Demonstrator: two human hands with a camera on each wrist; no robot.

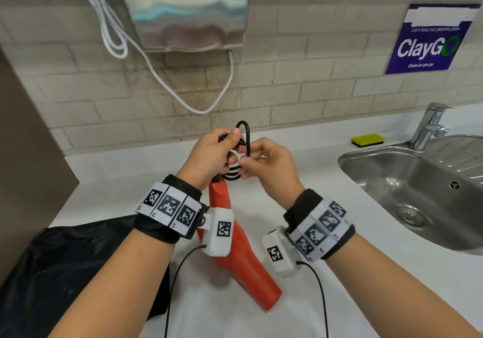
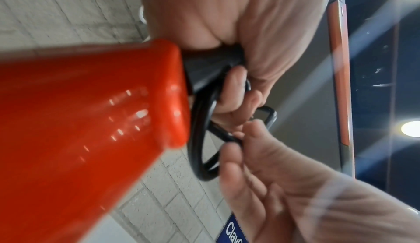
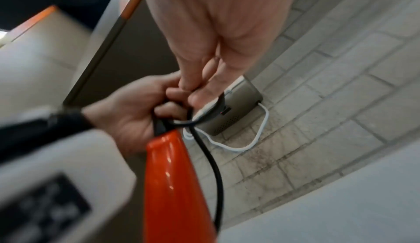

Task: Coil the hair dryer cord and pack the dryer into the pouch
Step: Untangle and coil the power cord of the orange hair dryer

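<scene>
at far left, a black pouch (image 1: 78, 267) lay slack on the white counter (image 1: 326, 207), partly under the left forearm. just to its right, the orange hair dryer (image 1: 243, 264) hung with its handle end up at the hands and its barrel end low, at or just above the counter; contact could not be told. the left hand (image 1: 209, 157) was clenched around the gathered black cord (image 1: 244, 152) where it left the handle, thumb pressed on the loops. several loops stood between the two hands, one rising above the fingers. the right hand (image 1: 269, 167) pinched a strand of the same bundle between thumb and fingertips, its remaining fingers curled. further right lay a yellow sponge (image 1: 368, 140) and the steel sink (image 1: 418, 188), well apart from the work.

step in hand, by judgement: coiling, apparently close to its end, as no long free cord trailed in the head view. the plug was not identifiable. the next move would call for tucking or securing the last turn so that the coil holds, then freeing one hand to open the pouch while the other carries the dryer and coil together.
</scene>
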